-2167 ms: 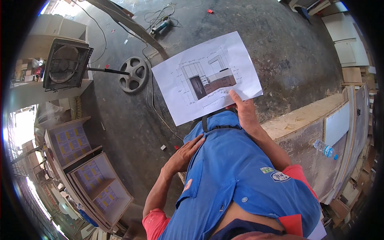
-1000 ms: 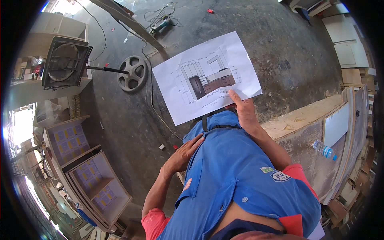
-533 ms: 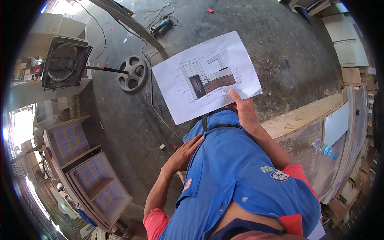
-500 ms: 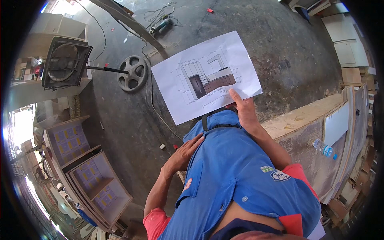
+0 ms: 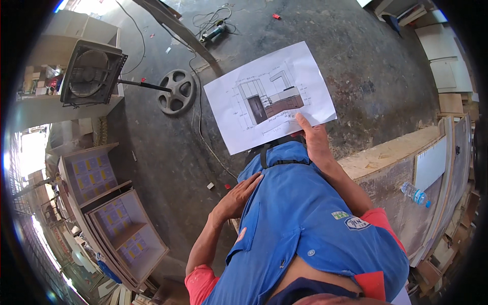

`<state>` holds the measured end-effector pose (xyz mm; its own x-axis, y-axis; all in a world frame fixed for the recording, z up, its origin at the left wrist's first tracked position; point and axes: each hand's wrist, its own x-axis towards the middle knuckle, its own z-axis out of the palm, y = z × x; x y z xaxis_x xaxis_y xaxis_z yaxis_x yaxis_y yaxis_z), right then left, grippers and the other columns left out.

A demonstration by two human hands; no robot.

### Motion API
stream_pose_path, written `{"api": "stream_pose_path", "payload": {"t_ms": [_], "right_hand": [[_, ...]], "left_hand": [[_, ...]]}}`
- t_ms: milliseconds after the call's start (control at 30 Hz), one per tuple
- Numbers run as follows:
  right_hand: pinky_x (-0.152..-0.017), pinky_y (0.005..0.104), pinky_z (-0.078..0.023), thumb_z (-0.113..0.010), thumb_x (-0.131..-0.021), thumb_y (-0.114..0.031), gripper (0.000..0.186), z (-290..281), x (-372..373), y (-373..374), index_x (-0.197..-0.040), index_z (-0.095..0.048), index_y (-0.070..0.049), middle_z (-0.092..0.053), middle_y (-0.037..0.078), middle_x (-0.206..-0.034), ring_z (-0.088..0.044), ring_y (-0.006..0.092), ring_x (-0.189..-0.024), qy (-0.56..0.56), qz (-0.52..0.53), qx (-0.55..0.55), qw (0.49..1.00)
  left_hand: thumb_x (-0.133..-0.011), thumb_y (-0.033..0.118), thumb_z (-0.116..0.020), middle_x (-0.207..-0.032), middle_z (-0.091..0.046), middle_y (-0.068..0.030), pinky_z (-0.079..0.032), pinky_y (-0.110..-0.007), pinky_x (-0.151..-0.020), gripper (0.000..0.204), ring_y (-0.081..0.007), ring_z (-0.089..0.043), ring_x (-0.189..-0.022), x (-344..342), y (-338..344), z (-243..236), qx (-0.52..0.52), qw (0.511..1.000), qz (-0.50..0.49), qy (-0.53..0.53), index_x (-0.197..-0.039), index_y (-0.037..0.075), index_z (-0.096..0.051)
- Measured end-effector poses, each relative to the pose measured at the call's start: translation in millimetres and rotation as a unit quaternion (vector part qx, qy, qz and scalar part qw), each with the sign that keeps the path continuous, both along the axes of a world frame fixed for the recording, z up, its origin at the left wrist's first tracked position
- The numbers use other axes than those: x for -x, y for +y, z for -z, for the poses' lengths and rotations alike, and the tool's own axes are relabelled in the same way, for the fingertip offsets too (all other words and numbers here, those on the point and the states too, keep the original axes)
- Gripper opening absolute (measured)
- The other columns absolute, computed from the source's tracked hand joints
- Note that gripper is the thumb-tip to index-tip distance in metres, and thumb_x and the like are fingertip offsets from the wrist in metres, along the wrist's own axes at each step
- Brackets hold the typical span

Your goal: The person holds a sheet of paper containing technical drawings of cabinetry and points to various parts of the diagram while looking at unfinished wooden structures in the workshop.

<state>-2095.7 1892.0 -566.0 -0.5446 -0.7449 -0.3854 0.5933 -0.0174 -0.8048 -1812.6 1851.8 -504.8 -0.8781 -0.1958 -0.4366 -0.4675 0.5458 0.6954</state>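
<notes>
My right hand (image 5: 315,137) grips a white printed sheet (image 5: 223,112) by its lower edge, thumb on top and fingers underneath. On the paper is a drawing of kitchen cabinets with dimension lines and handwriting. My left hand (image 5: 239,195) lies flat on my blue work garment (image 5: 274,213) near the black waist strap, fingers stretched out. The paper is held out above my waist, over the grey concrete floor (image 5: 376,66).
A black floor fan (image 5: 91,73) on a round base (image 5: 178,101) stands left, near a corded grinder (image 5: 216,31) and cables. Open cabinet boxes (image 5: 152,234) line the lower left. At right are a wooden bench (image 5: 376,157) with a plastic bottle (image 5: 415,193) and stacked boards (image 5: 439,56).
The view has shifted slightly, so the surroundings appear a little further right. The sheet also sits slightly further right in the picture; both hands keep the same hold and position on it and the garment.
</notes>
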Motion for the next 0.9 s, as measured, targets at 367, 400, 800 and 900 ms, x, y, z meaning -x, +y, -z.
{"api": "stream_pose_path", "payload": {"t_ms": [367, 400, 800, 900], "right_hand": [[-0.070, 0.0248, -0.052, -0.062, -0.093, -0.020, 0.030, 0.7, 6.7, 2.8, -0.115, -0.057, 0.000, -0.062, 0.005, -0.101, -0.059, 0.0117, -0.088, 0.026, -0.042, -0.015, 0.999], [-0.069, 0.0251, -0.053, -0.062, -0.093, -0.019, 0.030, 2.9, 7.0, 3.2, -0.115, -0.056, -0.001, -0.062, 0.005, -0.102, -0.059, 0.0119, -0.088, 0.037, -0.036, -0.008, 0.999], [-0.066, 0.0261, -0.051, -0.055, -0.097, -0.019, 0.026, -22.3, 8.3, 3.8, -0.118, -0.055, -0.003, -0.064, 0.006, -0.101, -0.062, 0.0120, -0.086, 0.023, -0.063, -0.026, 0.997], [-0.067, 0.0269, -0.052, -0.055, -0.097, -0.018, 0.026, -21.6, 8.5, 4.4, -0.118, -0.054, -0.003, -0.063, 0.006, -0.102, -0.063, 0.0128, -0.088, 0.010, -0.065, -0.012, 0.998]], "left_hand": [[-0.080, 0.019, -0.067, -0.151, -0.027, -0.0180, -0.028, -0.045, -0.114, 0.081, -0.0315, -0.032, -0.138, 13.9, -2.8, 11.1, -0.031, 0.999, -0.021, 0.018, -0.148, 0.008, -0.024], [-0.080, 0.019, -0.067, -0.151, -0.027, -0.0180, -0.028, -0.045, -0.114, 0.081, -0.0315, -0.032, -0.138, 14.4, -4.6, 11.5, -0.033, 0.999, -0.021, 0.022, -0.148, 0.008, -0.024], [-0.080, 0.020, -0.067, -0.149, -0.031, -0.0186, -0.030, -0.043, -0.113, 0.079, -0.0327, -0.034, -0.137, 21.6, -11.5, 3.9, -0.029, 0.999, -0.013, 0.035, -0.146, 0.004, -0.027], [-0.080, 0.020, -0.066, -0.150, -0.030, -0.0183, -0.030, -0.044, -0.113, 0.079, -0.0324, -0.034, -0.137, 22.3, -9.4, 1.6, -0.026, 0.999, -0.009, 0.026, -0.147, 0.005, -0.026]]}}
